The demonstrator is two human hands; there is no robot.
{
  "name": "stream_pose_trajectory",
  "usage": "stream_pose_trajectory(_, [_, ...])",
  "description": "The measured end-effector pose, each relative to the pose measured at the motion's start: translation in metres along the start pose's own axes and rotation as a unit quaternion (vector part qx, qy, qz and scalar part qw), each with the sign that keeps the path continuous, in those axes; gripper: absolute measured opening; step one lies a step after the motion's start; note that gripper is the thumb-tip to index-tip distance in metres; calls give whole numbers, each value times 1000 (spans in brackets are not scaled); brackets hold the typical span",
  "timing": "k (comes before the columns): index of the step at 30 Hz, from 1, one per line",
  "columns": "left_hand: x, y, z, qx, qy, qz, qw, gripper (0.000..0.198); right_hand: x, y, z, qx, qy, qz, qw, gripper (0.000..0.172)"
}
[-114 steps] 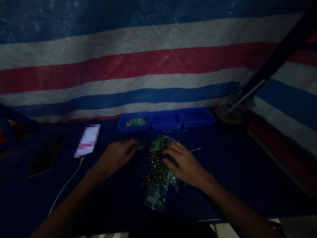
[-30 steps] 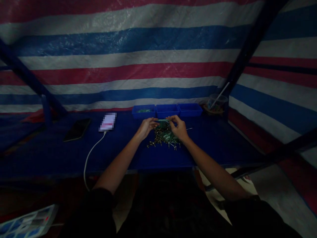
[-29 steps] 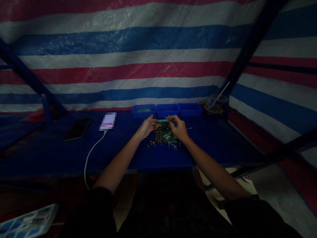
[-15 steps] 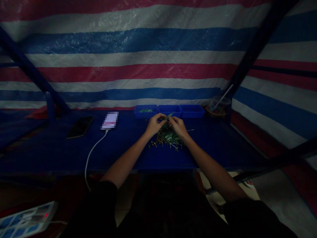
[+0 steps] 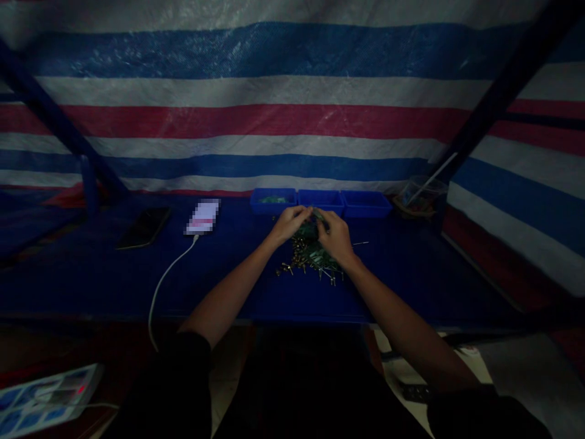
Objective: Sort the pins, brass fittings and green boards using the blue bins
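- Left hand (image 5: 291,222) and right hand (image 5: 337,235) meet near the frame's centre, fingertips pinching a small greenish packet (image 5: 317,214), details blurred.
- A second ago the left fingers were spread; now they have closed in, so work on this packet seems under way.
- Just below, brass-coloured fasteners (image 5: 300,252) lie heaped with greenish packets (image 5: 321,256).
- Above centre, the leftmost blue bin (image 5: 262,209) holds similar pieces.

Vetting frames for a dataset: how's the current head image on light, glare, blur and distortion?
Head view: dim overall, sleeves nearly black; faint glare on the striped sheet; phone screen bright but pixelated; left hand and right hand readable, the small greenish item at their fingertips too soft to identify; outward-leaning posts perhaps exaggerated by the lens.
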State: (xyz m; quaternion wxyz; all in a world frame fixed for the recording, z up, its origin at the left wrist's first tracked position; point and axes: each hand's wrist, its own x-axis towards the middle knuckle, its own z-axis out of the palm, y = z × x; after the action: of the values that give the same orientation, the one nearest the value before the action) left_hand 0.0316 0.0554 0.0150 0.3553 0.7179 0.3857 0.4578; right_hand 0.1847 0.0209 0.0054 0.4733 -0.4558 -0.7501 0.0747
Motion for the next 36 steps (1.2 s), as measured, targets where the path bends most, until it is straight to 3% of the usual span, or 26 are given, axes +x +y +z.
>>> stream_pose_trajectory(2, [1,-1,2,-78,-12,-63,995,43,0,3,0,-39,-6,-13,999,41])
stream_pose_trajectory(4, [1,-2,4,-107,-8,-97,990,39,0,6,1,-58,-6,-25,998,44])
stream_pose_trajectory(9, [1,3,2,-70,19,-86,994,16,-3,3,2,-29,-7,-24,999,57])
stream_pose_trajectory(12, [1,10,-4,13,64,-28,997,14,-2,-2,0,13,44,55,997,46])
stream_pose_trajectory(15, [-5,19,-5,143,110,72,981,17,2,-6,-1,144,56,186,970,34])
stream_pose_trajectory(17, [-11,23,-1,201,76,129,968,20,3,-6,-2,255,38,241,936,40])
stream_pose_trajectory(19, [-18,25,3,215,13,163,963,24,4,-5,-1,315,48,249,915,42])
stream_pose_trajectory(22, [-25,22,2,200,-51,178,962,27,10,-2,-3,295,102,241,919,35])
stream_pose_trajectory(24, [-25,16,-6,200,-55,153,966,28,24,1,-8,263,139,219,929,31])
stream_pose_trajectory(28, [-21,-4,-24,269,-11,81,960,22,79,-4,-16,172,219,53,959,33])
stream_pose_trajectory(29, [-20,-9,-27,288,-8,76,954,21,93,-7,-14,140,215,14,966,35])
stream_pose_trajectory(32, [-20,-17,-28,321,-28,81,943,19,114,-16,1,32,119,-68,990,40])
stream_pose_trajectory(36, [-23,-16,-21,337,-45,87,936,19,79,-16,14,-70,42,-77,994,47])
